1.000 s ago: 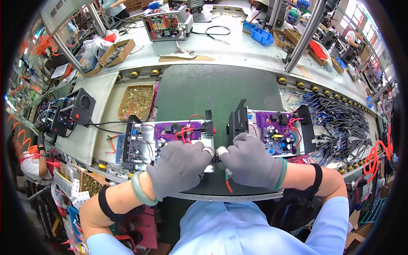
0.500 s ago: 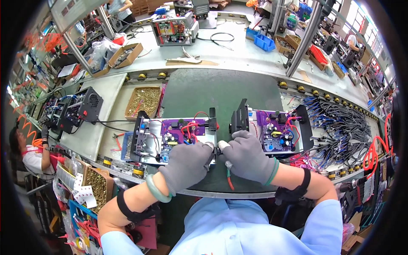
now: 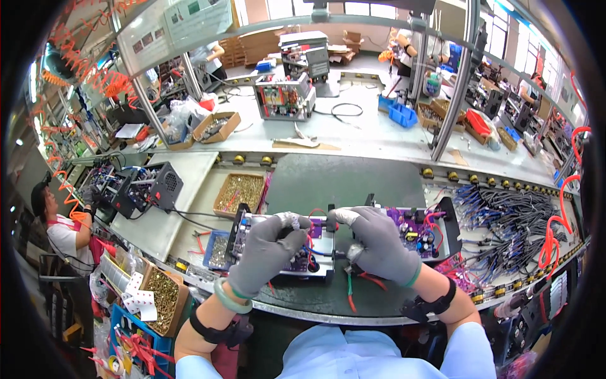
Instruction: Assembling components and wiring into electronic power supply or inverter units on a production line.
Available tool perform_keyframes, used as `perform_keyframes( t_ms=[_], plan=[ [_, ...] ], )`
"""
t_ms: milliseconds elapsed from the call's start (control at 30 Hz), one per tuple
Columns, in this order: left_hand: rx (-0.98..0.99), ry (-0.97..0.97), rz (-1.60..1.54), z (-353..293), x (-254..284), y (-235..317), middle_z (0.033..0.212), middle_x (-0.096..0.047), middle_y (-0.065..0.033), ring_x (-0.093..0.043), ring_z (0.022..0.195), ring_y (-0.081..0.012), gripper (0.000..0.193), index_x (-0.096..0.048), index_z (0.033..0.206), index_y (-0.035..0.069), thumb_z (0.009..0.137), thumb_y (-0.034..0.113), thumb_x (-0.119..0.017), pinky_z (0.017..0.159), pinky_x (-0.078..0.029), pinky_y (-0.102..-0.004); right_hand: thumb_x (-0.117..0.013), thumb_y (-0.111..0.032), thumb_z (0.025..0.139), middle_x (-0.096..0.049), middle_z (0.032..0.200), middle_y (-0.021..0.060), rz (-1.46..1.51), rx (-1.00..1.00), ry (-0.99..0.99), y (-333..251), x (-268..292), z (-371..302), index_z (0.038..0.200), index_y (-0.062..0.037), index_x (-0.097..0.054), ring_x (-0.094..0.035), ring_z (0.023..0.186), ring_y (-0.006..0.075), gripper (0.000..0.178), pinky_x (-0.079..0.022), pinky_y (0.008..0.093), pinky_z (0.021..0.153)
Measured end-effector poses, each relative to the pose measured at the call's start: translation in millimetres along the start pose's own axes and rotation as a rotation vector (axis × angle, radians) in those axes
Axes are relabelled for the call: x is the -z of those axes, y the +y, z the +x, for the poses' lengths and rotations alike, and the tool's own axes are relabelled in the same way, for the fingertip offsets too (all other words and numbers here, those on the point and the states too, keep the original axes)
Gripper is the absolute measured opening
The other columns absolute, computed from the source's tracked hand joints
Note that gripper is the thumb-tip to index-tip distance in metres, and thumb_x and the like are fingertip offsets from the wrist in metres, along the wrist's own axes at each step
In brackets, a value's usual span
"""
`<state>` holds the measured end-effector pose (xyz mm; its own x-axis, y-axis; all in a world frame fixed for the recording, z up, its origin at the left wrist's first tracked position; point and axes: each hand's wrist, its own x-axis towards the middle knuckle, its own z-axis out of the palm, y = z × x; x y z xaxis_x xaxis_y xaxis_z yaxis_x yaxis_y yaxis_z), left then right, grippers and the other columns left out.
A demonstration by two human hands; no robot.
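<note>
Curling over the left purple-board unit [image 3: 324, 245], the left hand [image 3: 264, 252] was half-closed; the right hand [image 3: 381, 245] bent at that unit's right edge; neither grip's hold was discernible.

An electrical-equipment assembly workshop is indicated: coiled orange hoses [image 3: 120, 84] are hung at ten o'clock, an open-cased electrical machine [image 3: 284, 99] is set on a bench [image 3: 369, 137] at twelve, cables [image 3: 505, 215] are heaped at three, and metal fasteners [image 3: 163, 294] are boxed at eight.

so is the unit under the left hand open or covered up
Open: no cover lies over the unit, and its purple circuit board and wires show beside the gloved left hand.
</note>
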<state>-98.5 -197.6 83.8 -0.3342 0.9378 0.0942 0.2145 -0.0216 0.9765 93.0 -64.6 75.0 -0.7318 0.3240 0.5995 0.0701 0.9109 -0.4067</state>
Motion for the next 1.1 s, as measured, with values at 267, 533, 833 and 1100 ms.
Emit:
perform_keyframes(
  t_ms=[267, 533, 833, 1100],
  plan=[
    [-0.224, 0.023, 0.295, 21.4, -26.9, 0.5, 0.081, -0.067, -0.0126, -0.061, 0.069, -0.0157, 0.015, -0.066, 0.103, -0.001, 0.094, 0.01, -0.063, 0.065, -0.05, -0.0312, -0.063, 0.0, 0.078, -0.065, 0.112, 0.0182, 0.045, 0.045, 0.116, -6.1, -15.4, 21.8, 0.125, -0.0029, -0.059, -0.064, 0.103, 0.0369, 0.047, -0.052, 0.0435, 0.087],
    [-0.212, 0.11, 0.136, 23.7, -36.7, -6.8, 0.083, -0.068, -0.0152, -0.065, 0.069, -0.0239, 0.011, -0.068, 0.1, 0.001, 0.091, 0.006, -0.064, 0.063, -0.051, -0.0325, -0.068, -0.003, 0.076, -0.065, 0.104, 0.0131, -0.063, 0.035, 0.141, 18.0, -17.1, 15.9, 0.105, -0.0049, -0.065, -0.062, 0.1, 0.0331, 0.028, -0.05, 0.0438, 0.086],
    [-0.262, -0.123, 1.171, 42.7, -13.6, -31.7, 0.079, -0.066, -0.0103, -0.067, 0.075, -0.0316, 0.01, -0.07, 0.078, 0.011, 0.079, 0.02, -0.066, 0.066, -0.051, -0.043, -0.068, -0.015, 0.083, -0.063, 0.111, 0.02, -0.117, -0.21, -0.085, 13.0, -48.1, -7.3, 0.118, 0.0007, -0.057, -0.065, 0.095, 0.0376, 0.04, -0.054, 0.0431, 0.079],
    [-0.062, -0.281, 1.148, 66.2, -12.9, -30.0, 0.077, -0.068, -0.0101, -0.067, 0.076, -0.0323, 0.01, -0.072, 0.079, 0.013, 0.076, 0.019, -0.066, 0.069, -0.052, -0.0438, -0.062, -0.032, 0.09, -0.068, 0.092, 0.0192, -0.237, -0.488, -0.496, 9.4, -48.4, 4.2, 0.141, 0.003, -0.038, -0.069, 0.083, 0.0352, 0.067, -0.053, 0.0463, 0.071]
  ],
)
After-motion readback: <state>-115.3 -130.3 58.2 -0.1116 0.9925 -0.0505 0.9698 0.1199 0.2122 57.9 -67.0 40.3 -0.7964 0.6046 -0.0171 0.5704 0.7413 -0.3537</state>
